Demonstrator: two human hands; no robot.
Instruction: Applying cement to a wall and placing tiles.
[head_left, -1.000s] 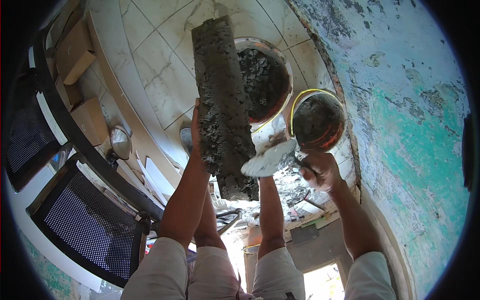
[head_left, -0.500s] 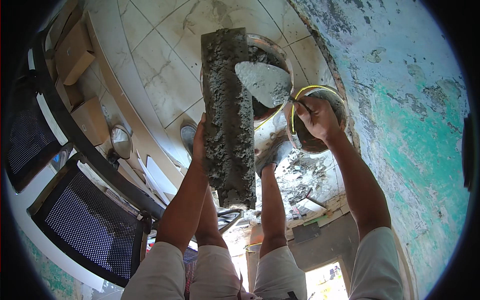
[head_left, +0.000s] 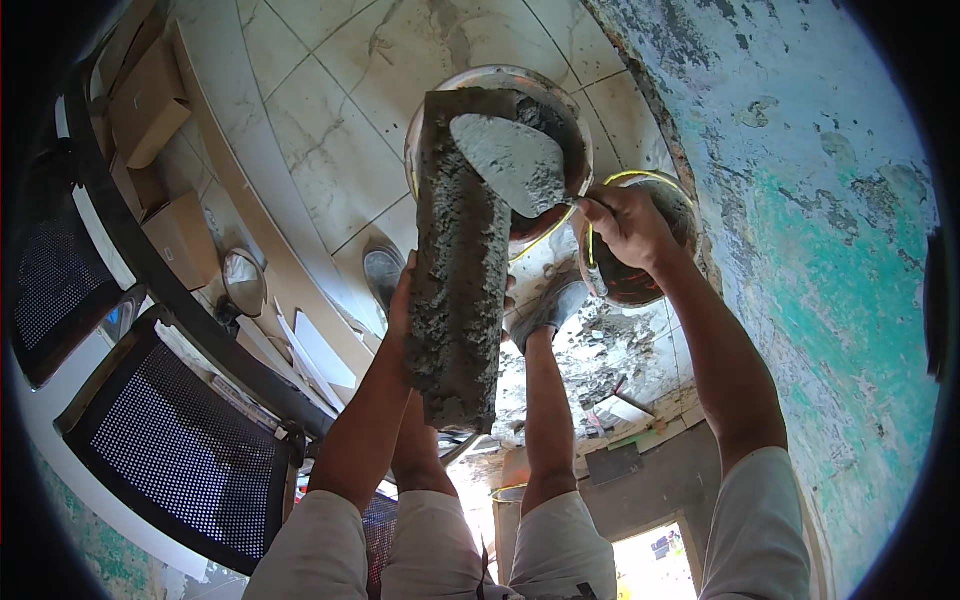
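My left hand [head_left: 403, 300] grips a long rectangular board [head_left: 455, 310] from beneath and its left side, fingertips showing at the right edge. Grey mortar coats the board's face. In my right hand [head_left: 625, 225] is a trowel [head_left: 505, 165], its mortar-smeared blade over the board's upper end. Behind them stands a large bucket [head_left: 578, 140] of mortar, partly hidden by board and blade. A smaller bucket [head_left: 645, 285] with a yellow handle sits to the right, under my right hand.
Mesh chairs [head_left: 175, 440], cardboard boxes [head_left: 180, 240] and long panels [head_left: 270, 190] line the left. A peeling blue-green wall [head_left: 830, 280] rises on the right. My shod feet stand on a tiled floor [head_left: 320, 120] spattered with mortar near the smaller bucket.
My right hand has raised the trowel from the board's lower right to its upper end. The board, still in my left hand, has shifted downward and slightly right.
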